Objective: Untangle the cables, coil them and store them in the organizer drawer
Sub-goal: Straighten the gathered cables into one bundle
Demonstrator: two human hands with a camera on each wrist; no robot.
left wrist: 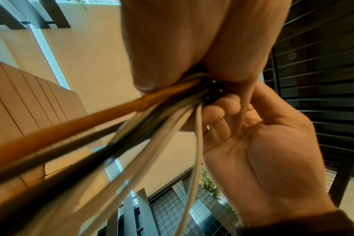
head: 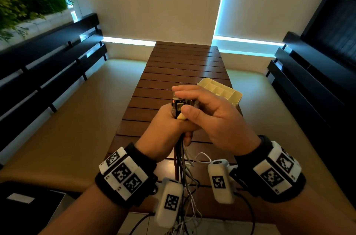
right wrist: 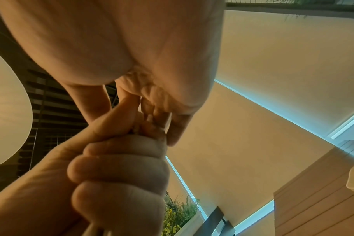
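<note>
Above the table [head: 173, 65], left hand [head: 165, 130] clenches cables [head: 180, 159]; right hand [head: 213, 113] pinches their plugs [head: 178, 106].

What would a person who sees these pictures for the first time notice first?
Most striking is the bundle of cables, gripped upright in the left hand above the near end of the slatted wooden table, with its loose ends hanging down. The right hand picks at the plugs on top. Behind it, on the table's right side, stands a pale organizer tray.

no readable text, only coded markers
</note>
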